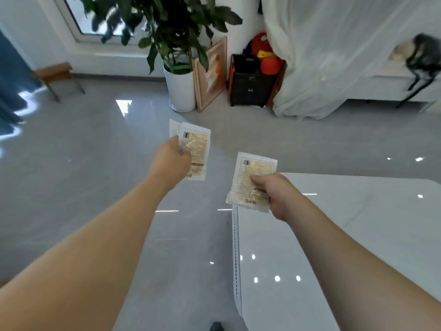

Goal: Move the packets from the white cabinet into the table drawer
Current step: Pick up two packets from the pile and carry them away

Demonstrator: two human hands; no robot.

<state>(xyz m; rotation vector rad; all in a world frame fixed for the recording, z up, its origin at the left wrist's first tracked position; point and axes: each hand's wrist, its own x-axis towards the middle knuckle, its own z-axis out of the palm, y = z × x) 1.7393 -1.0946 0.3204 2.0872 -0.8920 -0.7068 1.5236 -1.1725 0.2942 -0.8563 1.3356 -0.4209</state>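
My left hand [171,161] grips two clear packets [196,149] with pale contents and printed labels, stacked one behind the other, above the grey floor. My right hand [276,194] grips another packet [253,177] of the same kind, over the near left corner of the glossy white table [346,235]. Both arms are stretched forward. No drawer and no white cabinet are in view.
A potted plant in a white pot [181,91] stands ahead beside a leaning wooden frame [210,72], a black crate [250,84] with red and orange items, and a white curtain [322,56]. A small wooden stool [55,72] is at far left. Shiny grey floor [95,163] lies between.
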